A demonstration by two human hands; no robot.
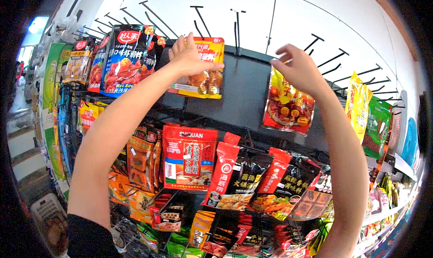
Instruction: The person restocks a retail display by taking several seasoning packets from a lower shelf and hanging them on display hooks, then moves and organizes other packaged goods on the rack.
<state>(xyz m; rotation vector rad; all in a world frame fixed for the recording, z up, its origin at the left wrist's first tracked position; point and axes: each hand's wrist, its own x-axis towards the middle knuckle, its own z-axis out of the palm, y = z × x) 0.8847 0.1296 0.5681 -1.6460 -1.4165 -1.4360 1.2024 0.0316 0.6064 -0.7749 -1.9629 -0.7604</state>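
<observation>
My left hand [184, 58], fingers spread, lies over the upper left part of a yellow and red seasoning packet [204, 83] on the upper row. Its thumb reaches across the packet's front towards the right edge. My right hand [297, 68] is at the top of a second red and yellow seasoning packet [287, 105], fingers curled and thumb pointing left. That hand covers the packet's top right corner, so a grip there cannot be made out. The second packet hangs slightly tilted before the dark back panel [245, 85].
Black display hooks [236, 31] jut out along the upper row. Blue and black seasoning packets [127, 61] hang at left, and yellow [357, 105] and green packets [377, 126] at right. Below hang a red hotpot base packet [189, 156] and black and red packets [236, 176].
</observation>
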